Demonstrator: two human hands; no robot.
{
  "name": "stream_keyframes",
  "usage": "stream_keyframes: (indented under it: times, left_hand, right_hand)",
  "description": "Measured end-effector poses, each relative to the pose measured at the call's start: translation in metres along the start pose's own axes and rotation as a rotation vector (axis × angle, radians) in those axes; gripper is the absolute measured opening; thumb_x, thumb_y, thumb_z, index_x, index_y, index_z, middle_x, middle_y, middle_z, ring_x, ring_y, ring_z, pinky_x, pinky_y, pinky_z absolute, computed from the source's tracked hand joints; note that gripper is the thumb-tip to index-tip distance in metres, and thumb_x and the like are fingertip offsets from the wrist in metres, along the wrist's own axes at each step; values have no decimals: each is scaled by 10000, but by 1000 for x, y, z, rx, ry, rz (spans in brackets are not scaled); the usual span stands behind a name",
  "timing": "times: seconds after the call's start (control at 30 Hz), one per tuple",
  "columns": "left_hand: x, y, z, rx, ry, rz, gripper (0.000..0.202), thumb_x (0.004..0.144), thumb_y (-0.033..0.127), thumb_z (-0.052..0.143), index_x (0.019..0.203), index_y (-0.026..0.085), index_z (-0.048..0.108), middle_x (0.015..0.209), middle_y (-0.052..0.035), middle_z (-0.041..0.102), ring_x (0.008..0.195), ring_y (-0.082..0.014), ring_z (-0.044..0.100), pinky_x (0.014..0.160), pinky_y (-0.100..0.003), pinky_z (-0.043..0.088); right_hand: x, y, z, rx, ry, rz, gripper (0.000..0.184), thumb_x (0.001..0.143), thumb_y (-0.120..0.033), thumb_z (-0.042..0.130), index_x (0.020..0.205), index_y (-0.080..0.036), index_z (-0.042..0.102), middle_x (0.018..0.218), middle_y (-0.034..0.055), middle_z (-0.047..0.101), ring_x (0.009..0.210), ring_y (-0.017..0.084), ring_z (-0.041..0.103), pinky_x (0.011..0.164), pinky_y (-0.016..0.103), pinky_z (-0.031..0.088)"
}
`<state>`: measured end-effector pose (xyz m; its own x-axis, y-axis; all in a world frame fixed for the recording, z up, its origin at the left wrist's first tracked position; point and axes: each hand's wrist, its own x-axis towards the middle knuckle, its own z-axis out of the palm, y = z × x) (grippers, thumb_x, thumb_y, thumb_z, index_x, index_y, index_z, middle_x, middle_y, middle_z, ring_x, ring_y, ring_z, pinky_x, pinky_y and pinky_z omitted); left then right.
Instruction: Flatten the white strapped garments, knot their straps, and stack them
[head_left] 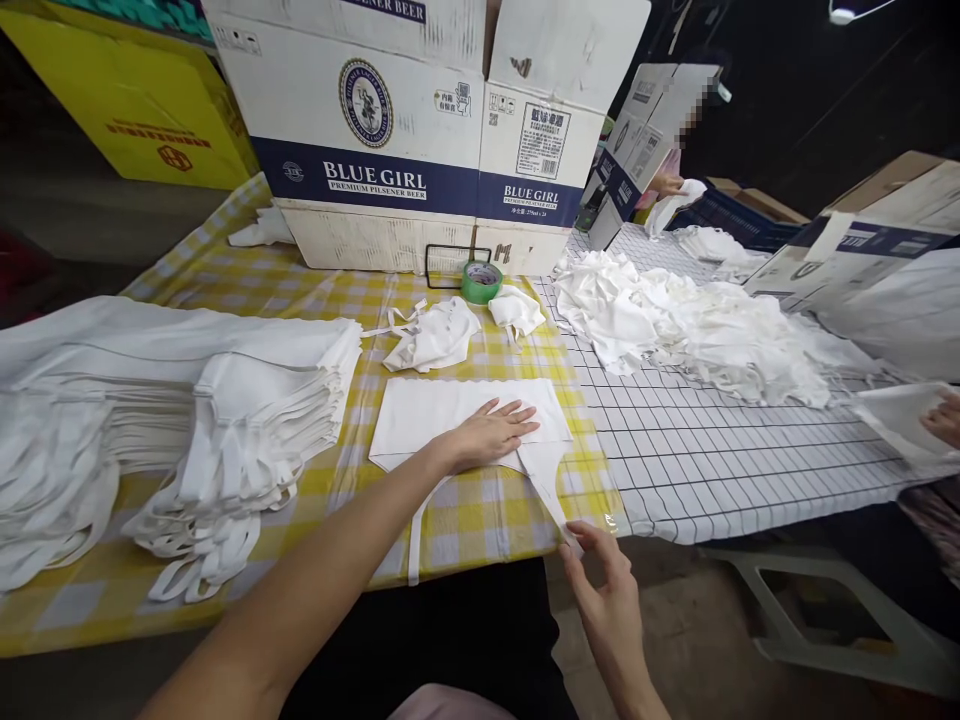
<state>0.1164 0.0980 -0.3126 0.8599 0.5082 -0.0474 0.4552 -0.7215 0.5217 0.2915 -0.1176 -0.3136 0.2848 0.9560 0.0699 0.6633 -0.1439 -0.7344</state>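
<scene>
A white camisole [435, 415] lies flat near the table's front edge, with one thin strap hanging down on its left side. My left hand [491, 435] rests on the cloth, palm down with fingers stretched out. Just off the table edge, my right hand [604, 585] pinches the end of the camisole's right strap between thumb and finger, drawing it toward me. To the left is a thick stack of folded white camisoles [255, 350], their straps bunched at the front. Two crumpled white pieces [435, 335] lie behind the flat one.
A large white-and-blue carton [382, 110] stands at the back, with a green tape roll [481, 282] before it. Right of me, a loose white garment heap [697, 320] covers part of the checked table [720, 460]. Other people's hands [943, 418] hold cloth at the right. A stool [825, 600] stands below.
</scene>
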Motion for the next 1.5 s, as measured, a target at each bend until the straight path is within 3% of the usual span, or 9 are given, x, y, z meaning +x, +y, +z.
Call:
stream_keyframes:
  times: [0.4,0.53,0.7,0.8,0.9,1.03,1.23,1.37,1.5]
  left_hand:
    - [2,5,0,-11,5,-37,467,911,287,295,1374,327,256,1478,24,195,1368,-154,94,1096,-428,25]
    - [-16,11,-8,-81,160,-105,501,924,307,241,1412,295,130,1488,23,153,1368,-127,81,1109,-380,55]
    - [-71,7,-6,26,339,-313,513,918,279,230,1416,293,108,1479,22,193,1365,-161,120,1102,-442,97]
    - [-104,4,7,175,351,-401,509,910,270,257,1409,292,161,1465,9,240,1362,-198,142,1089,-499,99]
    - [-127,0,17,282,344,-430,489,911,314,288,1396,301,223,1467,9,231,1365,-221,122,1089,-511,70]
    - [-137,-6,22,310,306,-426,503,908,392,291,1399,311,212,1479,25,186,1369,-235,85,1087,-520,54]
    - [-136,-11,26,300,324,-422,506,908,404,274,1401,322,195,1484,44,157,1372,-229,73,1091,-512,23]
    - [-137,-13,25,288,331,-416,505,908,398,277,1400,312,205,1481,40,173,1372,-225,74,1093,-508,17]
    - [-137,-8,20,232,331,-424,506,907,376,299,1398,269,231,1476,12,200,1367,-225,110,1098,-497,29]
  right_hand:
    - [-48,22,12,416,-14,127,333,818,-335,532,1134,-232,539,1223,94,530,1098,253,505,867,367,441]
    - [-68,32,29,564,36,319,301,805,-365,542,1070,-225,569,1121,87,589,1035,251,547,834,363,464]
    - [-73,-5,94,674,-439,409,326,714,-336,629,1017,-214,634,1063,65,621,999,249,562,823,356,451]
    - [-62,-49,137,759,-565,410,445,666,-362,677,1078,-206,612,1118,55,604,1052,239,532,876,341,406]
    - [-58,-78,156,790,-701,427,375,677,-473,650,895,-168,661,889,46,668,885,218,587,791,313,420]
    - [-79,-70,134,540,-727,241,440,798,-544,471,599,-177,611,608,8,604,648,158,552,674,266,397]
    - [-121,-27,66,-29,-361,-43,302,860,-364,436,618,-208,525,615,-1,529,612,154,484,662,286,357]
    - [-126,-24,38,-267,-239,-280,197,872,-189,363,801,-227,543,673,15,560,636,167,498,718,336,342]
    - [-112,-37,10,-514,-253,-503,309,814,-67,357,1034,-213,517,752,43,579,681,191,499,698,343,329]
